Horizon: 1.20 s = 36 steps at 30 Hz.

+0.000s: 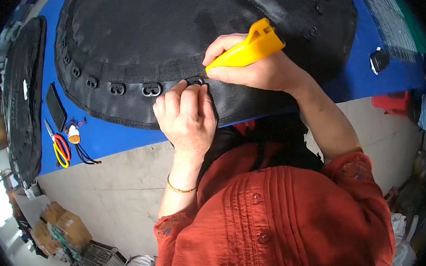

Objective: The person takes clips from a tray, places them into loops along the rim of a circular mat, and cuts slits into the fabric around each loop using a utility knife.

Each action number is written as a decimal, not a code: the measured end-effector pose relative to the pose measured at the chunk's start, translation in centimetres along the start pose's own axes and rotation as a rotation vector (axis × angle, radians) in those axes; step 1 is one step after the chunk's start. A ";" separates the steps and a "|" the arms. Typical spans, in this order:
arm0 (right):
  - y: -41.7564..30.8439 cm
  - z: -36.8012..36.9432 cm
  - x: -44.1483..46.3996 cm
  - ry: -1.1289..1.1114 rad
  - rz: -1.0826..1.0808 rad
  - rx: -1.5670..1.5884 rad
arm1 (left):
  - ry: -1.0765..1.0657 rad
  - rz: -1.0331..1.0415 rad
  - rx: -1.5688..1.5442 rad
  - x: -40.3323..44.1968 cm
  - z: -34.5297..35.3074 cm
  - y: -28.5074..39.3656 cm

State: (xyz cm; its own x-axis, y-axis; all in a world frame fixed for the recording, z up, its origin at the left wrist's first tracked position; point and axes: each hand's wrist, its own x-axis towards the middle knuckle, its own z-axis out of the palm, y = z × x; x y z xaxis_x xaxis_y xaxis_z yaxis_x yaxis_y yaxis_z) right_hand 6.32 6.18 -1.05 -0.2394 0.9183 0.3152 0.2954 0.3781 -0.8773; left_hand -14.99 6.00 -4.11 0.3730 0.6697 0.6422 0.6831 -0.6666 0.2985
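A large rounded black mesh panel [163, 31] lies over the blue table, with black plastic buckles [152, 89] spaced along its curved edge. My left hand [186, 110] is curled over this near edge, its fingertips pressed on one black buckle [196, 79]; the fingers partly hide it. In my right hand [263, 73] is a yellow plastic tool [251, 48], gripped between thumb and fingers, its narrow end pointing down and left towards that buckle. The very tip of the tool is hidden by my thumb, and whether it touches the panel I cannot tell.
On the blue table [107, 139] at left lie scissors [60, 149] with red and yellow handles, a dark phone-like slab [56, 107] and a small keyring-like trinket [74, 135]. A folded black bundle [25, 99] sits beyond them. A small black item [380, 60] and clear plastic sheeting [382, 12] are at right.
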 end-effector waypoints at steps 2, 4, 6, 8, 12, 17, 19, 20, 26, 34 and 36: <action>-0.5 0.0 0.1 -0.017 0.116 0.132 | -0.014 -0.013 0.007 0.1 -0.1 0.2; -0.5 0.1 -0.1 -0.037 0.225 0.271 | -0.025 -0.028 0.003 0.4 -0.4 0.6; -0.1 0.5 -0.1 0.009 0.295 0.368 | -0.018 -0.017 0.013 0.4 -0.4 0.5; -0.1 0.4 -0.1 0.010 0.286 0.386 | -0.009 -0.012 0.013 0.2 -0.2 0.3; -0.1 0.3 -0.2 0.011 0.184 0.309 | 0.000 0.006 0.008 0.0 0.1 0.0; -0.4 0.2 -0.1 -0.022 0.235 0.320 | 0.005 0.014 -0.006 0.1 0.1 0.1; -0.2 0.2 -0.2 -0.012 0.238 0.336 | 0.004 0.009 -0.006 0.0 0.1 0.1; 0.0 0.3 -0.4 0.009 0.211 0.332 | 0.005 0.007 -0.007 0.1 0.1 0.1; 0.2 0.2 -0.4 0.000 0.196 0.315 | 0.005 0.016 -0.011 0.2 -0.1 0.3; 0.3 0.2 -0.5 0.007 0.167 0.324 | -0.018 0.024 -0.078 0.0 -0.1 0.2; 0.2 0.2 -0.4 0.008 0.189 0.302 | -0.008 0.018 -0.076 -0.1 0.1 0.2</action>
State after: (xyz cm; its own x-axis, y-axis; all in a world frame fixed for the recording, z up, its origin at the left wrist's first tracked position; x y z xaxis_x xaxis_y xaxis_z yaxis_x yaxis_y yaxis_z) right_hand 6.31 5.85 -1.43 -0.1990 0.9702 0.1385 0.0469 0.1506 -0.9875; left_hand -14.85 5.80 -4.16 0.3901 0.6600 0.6421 0.6266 -0.7012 0.3401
